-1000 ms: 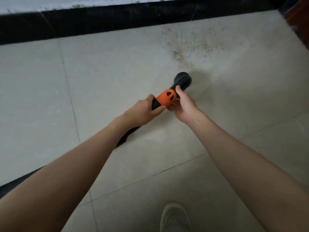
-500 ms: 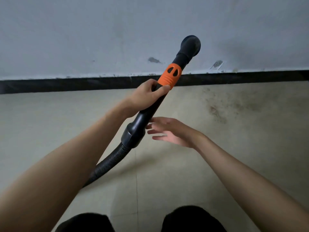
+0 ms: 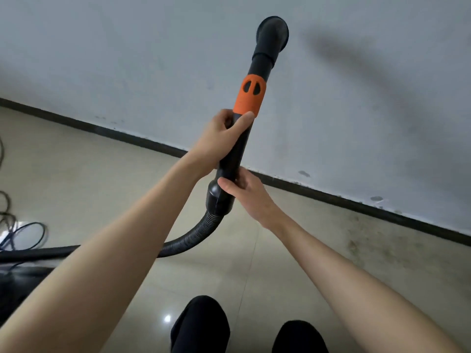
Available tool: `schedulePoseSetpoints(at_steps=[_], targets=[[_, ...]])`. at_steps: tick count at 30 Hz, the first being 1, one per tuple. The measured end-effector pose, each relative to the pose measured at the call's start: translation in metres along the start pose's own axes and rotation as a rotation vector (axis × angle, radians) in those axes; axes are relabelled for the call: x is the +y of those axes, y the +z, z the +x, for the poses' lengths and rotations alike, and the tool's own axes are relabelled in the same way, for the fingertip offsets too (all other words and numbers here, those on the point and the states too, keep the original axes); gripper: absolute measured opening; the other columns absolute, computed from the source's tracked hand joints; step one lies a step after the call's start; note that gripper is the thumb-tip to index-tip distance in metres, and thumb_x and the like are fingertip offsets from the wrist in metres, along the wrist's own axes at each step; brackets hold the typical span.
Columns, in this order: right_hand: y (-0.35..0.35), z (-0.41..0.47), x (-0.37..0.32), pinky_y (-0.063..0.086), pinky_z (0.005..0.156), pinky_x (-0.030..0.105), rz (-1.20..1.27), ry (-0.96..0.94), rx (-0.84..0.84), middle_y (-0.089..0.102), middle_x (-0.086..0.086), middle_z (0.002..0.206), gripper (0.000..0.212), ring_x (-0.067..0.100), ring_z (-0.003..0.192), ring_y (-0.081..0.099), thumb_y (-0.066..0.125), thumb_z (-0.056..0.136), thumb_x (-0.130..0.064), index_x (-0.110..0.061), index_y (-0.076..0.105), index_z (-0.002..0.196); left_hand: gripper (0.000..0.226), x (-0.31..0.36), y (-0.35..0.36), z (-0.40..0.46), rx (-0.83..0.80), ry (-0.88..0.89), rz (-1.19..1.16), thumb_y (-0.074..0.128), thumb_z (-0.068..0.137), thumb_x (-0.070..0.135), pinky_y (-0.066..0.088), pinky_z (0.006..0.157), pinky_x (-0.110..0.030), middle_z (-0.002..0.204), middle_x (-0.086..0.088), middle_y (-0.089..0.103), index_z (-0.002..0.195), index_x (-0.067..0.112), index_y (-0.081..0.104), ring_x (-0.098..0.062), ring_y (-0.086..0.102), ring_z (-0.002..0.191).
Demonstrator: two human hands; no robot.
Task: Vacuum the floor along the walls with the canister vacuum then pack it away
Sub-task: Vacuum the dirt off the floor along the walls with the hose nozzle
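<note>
I count one vacuum wand (image 3: 244,138), topped by one orange collar (image 3: 250,98) and one round nozzle (image 3: 272,34). Two hands grip it: my left hand (image 3: 219,141) just under that collar, my right hand (image 3: 244,189) lower. Below the wand, one ribbed hose (image 3: 193,238); left of it, one blue cable loop (image 3: 25,235).

My left hand (image 3: 219,138) sits above my right hand (image 3: 244,192) on the wand (image 3: 254,98), before the far wall (image 3: 127,59); the hose (image 3: 193,235) trails left over the floor (image 3: 102,179) toward cables (image 3: 23,235).
</note>
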State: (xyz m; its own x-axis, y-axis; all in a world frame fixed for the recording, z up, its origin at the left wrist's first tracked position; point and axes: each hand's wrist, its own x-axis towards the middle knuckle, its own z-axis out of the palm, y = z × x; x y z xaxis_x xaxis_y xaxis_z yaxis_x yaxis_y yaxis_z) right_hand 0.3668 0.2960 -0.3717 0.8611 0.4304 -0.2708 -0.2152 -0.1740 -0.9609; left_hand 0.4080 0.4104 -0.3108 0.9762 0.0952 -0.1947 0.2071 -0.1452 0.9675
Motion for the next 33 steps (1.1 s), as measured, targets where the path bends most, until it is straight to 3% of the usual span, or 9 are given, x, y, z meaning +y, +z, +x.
schedulePoseSetpoints(at_steps=[3, 5, 10, 13, 17, 21, 28, 31, 33], targets=[[0.04, 0.001, -0.076, 0.051, 0.093, 0.029, -0.031, 0.016, -0.12, 0.068, 0.003, 0.1, 0.007, 0.017, 0.098, 0.066, 0.062, 0.094, -0.016, -0.018, 0.061, 0.1, 0.028, 0.055, -0.075, -0.024, 0.04, -0.037, -0.042, 0.055, 0.093, 0.04, 0.05, 0.072, -0.03, 0.096, -0.012, 0.064, 0.1, 0.014, 0.061, -0.018, 0.06, 0.08], [0.066, 0.001, -0.121, 0.05, 0.099, 0.038, -0.062, 0.022, -0.22, 0.068, 0.003, 0.102, 0.008, 0.02, 0.102, 0.065, 0.062, 0.094, -0.016, -0.016, 0.061, 0.102, 0.031, 0.084, -0.124, -0.042, 0.063, -0.039, -0.03, 0.053, 0.095, 0.039, 0.05, 0.076, -0.03, 0.095, -0.012, 0.063, 0.102, 0.01, 0.063, -0.017, 0.059, 0.082], [0.151, 0.013, -0.241, 0.044, 0.106, 0.043, -0.223, 0.047, -0.507, 0.066, 0.01, 0.118, 0.034, 0.025, 0.116, 0.06, 0.06, 0.096, -0.02, -0.007, 0.057, 0.126, 0.035, 0.145, -0.261, -0.101, 0.259, -0.072, -0.104, 0.052, 0.096, 0.034, 0.052, 0.085, -0.036, 0.092, -0.008, 0.063, 0.104, 0.002, 0.062, -0.016, 0.062, 0.083], [0.214, 0.012, -0.294, 0.05, 0.097, 0.038, -0.311, -0.02, -0.619, 0.068, 0.007, 0.102, 0.024, 0.021, 0.101, 0.066, 0.058, 0.097, -0.023, -0.006, 0.058, 0.113, 0.023, 0.167, -0.33, -0.144, 0.433, -0.079, -0.281, 0.052, 0.097, 0.03, 0.051, 0.074, -0.024, 0.091, -0.003, 0.064, 0.1, 0.01, 0.061, -0.011, 0.065, 0.08], [0.298, 0.009, -0.327, 0.049, 0.069, 0.025, -0.395, -0.208, -0.597, 0.062, -0.005, 0.074, 0.02, 0.002, 0.064, 0.061, 0.053, 0.098, -0.036, -0.018, 0.053, 0.089, 0.017, 0.18, -0.393, -0.193, 0.658, -0.033, -0.447, 0.048, 0.099, 0.023, 0.053, 0.073, -0.025, 0.09, -0.003, 0.062, 0.099, 0.009, 0.058, -0.012, 0.063, 0.079], [0.358, 0.012, -0.337, 0.053, 0.071, 0.047, -0.48, -0.347, -0.605, 0.065, 0.008, 0.075, 0.031, 0.027, 0.071, 0.063, 0.052, 0.095, -0.045, -0.016, 0.054, 0.086, 0.022, 0.175, -0.435, -0.226, 0.832, -0.021, -0.498, 0.047, 0.099, 0.027, 0.053, 0.073, -0.025, 0.095, -0.006, 0.062, 0.103, 0.009, 0.059, -0.016, 0.062, 0.087], [0.437, 0.057, -0.344, 0.048, 0.063, 0.034, -0.547, -0.405, -0.717, 0.059, -0.001, 0.071, 0.026, 0.015, 0.067, 0.059, 0.053, 0.095, -0.049, -0.026, 0.052, 0.082, 0.045, 0.116, -0.498, -0.282, 1.126, -0.275, -0.118, 0.042, 0.099, 0.038, 0.051, 0.088, -0.029, 0.124, -0.001, 0.058, 0.138, 0.016, 0.041, -0.014, 0.06, 0.104], [0.472, 0.074, -0.343, 0.045, 0.061, 0.028, -0.571, -0.401, -0.765, 0.056, -0.005, 0.069, 0.026, 0.009, 0.065, 0.055, 0.054, 0.094, -0.048, -0.029, 0.05, 0.077, 0.051, 0.082, -0.513, -0.306, 1.167, -0.409, 0.072, 0.041, 0.099, 0.039, 0.044, 0.083, -0.02, 0.131, 0.0, 0.051, 0.145, 0.015, 0.033, -0.011, 0.051, 0.111], [0.495, 0.081, -0.338, 0.046, 0.063, 0.031, -0.584, -0.401, -0.795, 0.056, -0.005, 0.07, 0.025, 0.011, 0.067, 0.056, 0.055, 0.094, -0.047, -0.03, 0.05, 0.076, 0.053, 0.059, -0.517, -0.322, 1.174, -0.501, 0.152, 0.041, 0.099, 0.038, 0.044, 0.095, -0.032, 0.14, -0.004, 0.046, 0.146, 0.015, 0.032, -0.016, 0.049, 0.119]])
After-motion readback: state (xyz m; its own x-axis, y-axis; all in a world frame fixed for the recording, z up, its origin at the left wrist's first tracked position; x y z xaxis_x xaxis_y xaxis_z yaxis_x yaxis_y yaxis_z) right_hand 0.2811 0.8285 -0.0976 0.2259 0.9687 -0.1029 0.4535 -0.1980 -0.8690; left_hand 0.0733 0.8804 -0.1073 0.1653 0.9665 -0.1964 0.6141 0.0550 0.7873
